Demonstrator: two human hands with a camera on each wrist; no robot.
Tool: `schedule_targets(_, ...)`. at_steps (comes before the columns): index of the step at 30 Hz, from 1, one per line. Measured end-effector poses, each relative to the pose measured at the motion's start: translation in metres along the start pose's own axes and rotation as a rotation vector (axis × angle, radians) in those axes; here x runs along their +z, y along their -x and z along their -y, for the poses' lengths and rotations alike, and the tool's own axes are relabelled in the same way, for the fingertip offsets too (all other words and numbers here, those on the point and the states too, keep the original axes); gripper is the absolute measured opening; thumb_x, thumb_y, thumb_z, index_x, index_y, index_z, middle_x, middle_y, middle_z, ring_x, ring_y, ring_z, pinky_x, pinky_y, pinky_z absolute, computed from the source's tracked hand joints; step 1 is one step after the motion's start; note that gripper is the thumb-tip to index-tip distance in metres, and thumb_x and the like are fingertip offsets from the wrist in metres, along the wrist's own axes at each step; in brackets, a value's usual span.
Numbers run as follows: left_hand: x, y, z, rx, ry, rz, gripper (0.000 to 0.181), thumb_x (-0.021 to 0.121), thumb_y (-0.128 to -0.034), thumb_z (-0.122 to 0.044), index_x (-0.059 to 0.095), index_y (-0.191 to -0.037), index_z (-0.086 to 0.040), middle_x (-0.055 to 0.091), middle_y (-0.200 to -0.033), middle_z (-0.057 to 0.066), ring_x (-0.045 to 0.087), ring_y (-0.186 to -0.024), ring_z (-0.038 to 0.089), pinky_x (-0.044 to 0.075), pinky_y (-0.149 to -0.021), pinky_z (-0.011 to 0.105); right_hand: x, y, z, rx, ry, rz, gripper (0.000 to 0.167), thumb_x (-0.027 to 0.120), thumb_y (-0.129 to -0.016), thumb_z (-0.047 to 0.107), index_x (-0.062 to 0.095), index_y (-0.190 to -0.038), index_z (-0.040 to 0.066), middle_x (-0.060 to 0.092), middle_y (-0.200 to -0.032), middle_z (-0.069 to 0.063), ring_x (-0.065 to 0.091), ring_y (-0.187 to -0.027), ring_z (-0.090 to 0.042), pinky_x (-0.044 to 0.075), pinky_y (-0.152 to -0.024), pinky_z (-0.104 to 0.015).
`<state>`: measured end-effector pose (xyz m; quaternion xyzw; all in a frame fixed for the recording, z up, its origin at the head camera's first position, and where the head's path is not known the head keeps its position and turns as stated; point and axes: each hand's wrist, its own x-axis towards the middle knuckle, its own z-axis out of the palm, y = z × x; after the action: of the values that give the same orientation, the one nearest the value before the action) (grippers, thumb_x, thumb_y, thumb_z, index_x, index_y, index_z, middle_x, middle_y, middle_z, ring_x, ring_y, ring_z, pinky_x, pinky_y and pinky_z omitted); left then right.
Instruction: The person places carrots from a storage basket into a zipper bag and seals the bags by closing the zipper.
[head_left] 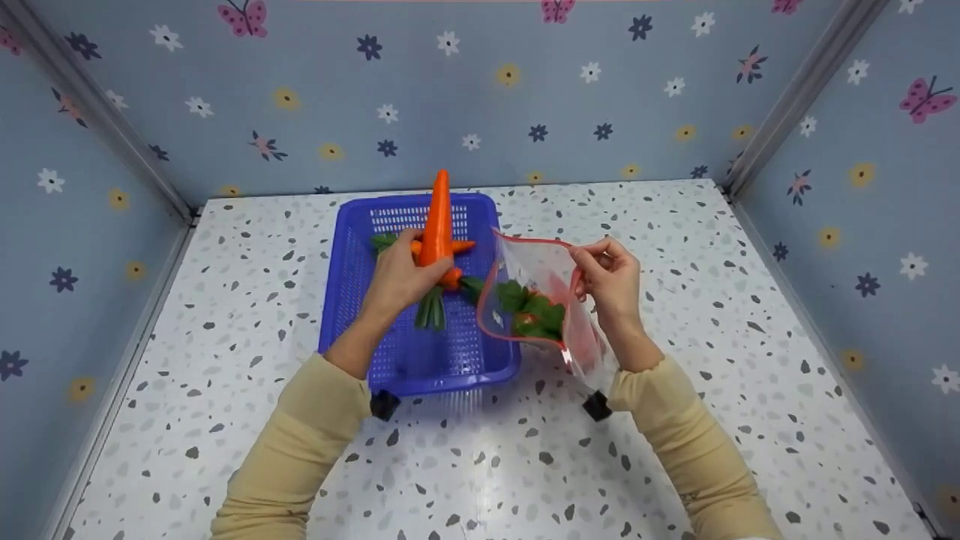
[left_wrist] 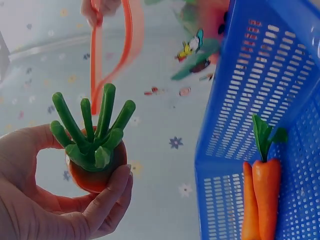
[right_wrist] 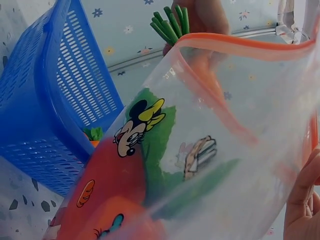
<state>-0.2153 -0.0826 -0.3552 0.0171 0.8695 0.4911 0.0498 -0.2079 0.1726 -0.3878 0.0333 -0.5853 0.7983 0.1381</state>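
My left hand [head_left: 401, 279] grips a large orange carrot [head_left: 437, 225] above the basket, its tip pointing away from me. In the left wrist view the cut green stems [left_wrist: 97, 142] of this carrot face the camera. My right hand [head_left: 616, 289] pinches the red zip edge of a clear plastic bag [right_wrist: 240, 200], whose mouth gapes toward the basket. Inside the bag lie red things with green leaves [head_left: 540, 315]; their kind is blurred. Cartoon prints cover the bag's side. Smaller carrots [left_wrist: 266, 195] with green tops lie in the blue basket [head_left: 442, 386], partly hidden by my left hand.
The basket stands on a white speckled table [head_left: 247, 300], left of the bag. Flower-patterned panels [head_left: 480, 97] close off the back and both sides. Small black blocks [head_left: 385, 405] sit at both wrists.
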Motion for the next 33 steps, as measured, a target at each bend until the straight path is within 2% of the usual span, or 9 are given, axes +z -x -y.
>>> schedule_targets(5,0.004,0.017,-0.007,0.075,-0.060,0.038,0.057,0.058,-0.0771,-0.024,0.038,-0.128,-0.006,0.053,-0.109,0.014,0.055,-0.084,0.024,0.048,-0.070,0.034,0.000,0.000,0.000,0.008,0.008,-0.006,0.006,0.059,-0.081,-0.004,0.057,-0.076,0.000,0.053,-0.055,-0.011,0.041,-0.033,-0.012,0.032,-0.031,-0.020)
schedule_targets(9,0.008,0.031,-0.011,0.149,-0.075,0.067,0.056,0.059,-0.0757,-0.020,0.041,-0.126,-0.005,0.056,-0.101,0.013,0.056,-0.079,0.022,0.048,-0.065,0.033,0.000,0.000,0.000,0.016,0.007,-0.013,0.007,0.059,-0.081,-0.004,0.056,-0.076,0.000,0.052,-0.053,-0.009,0.041,-0.033,-0.012,0.032,-0.031,-0.020)
schedule_targets(17,0.017,0.052,-0.022,0.194,-0.130,0.145,0.053,0.061,-0.0731,-0.020,0.045,-0.121,-0.005,0.054,-0.098,0.008,0.052,-0.074,0.019,0.047,-0.061,0.030,0.001,-0.001,-0.001,0.013,-0.005,-0.013,0.007,0.058,-0.081,-0.005,0.055,-0.076,-0.001,0.053,-0.052,-0.009,0.041,-0.033,-0.012,0.032,-0.031,-0.020)
schedule_targets(25,0.025,0.062,-0.030,0.223,-0.239,0.207,0.054,0.063,-0.0713,-0.026,0.048,-0.119,-0.006,0.052,-0.091,0.005,0.050,-0.071,0.018,0.044,-0.058,0.027,0.001,-0.001,-0.001,0.011,0.014,-0.009,0.007,0.058,-0.081,-0.004,0.055,-0.077,-0.001,0.052,-0.052,-0.008,0.041,-0.033,-0.012,0.032,-0.031,-0.020)
schedule_targets(33,0.034,0.059,-0.037,0.235,-0.325,0.271,0.052,0.062,-0.0719,-0.029,0.052,-0.117,-0.004,0.052,-0.088,0.005,0.048,-0.075,0.017,0.043,-0.057,0.026,0.000,0.000,0.000,0.008,0.023,-0.006,0.007,0.060,-0.081,-0.003,0.056,-0.076,0.001,0.053,-0.055,-0.008,0.041,-0.033,-0.013,0.033,-0.032,-0.020)
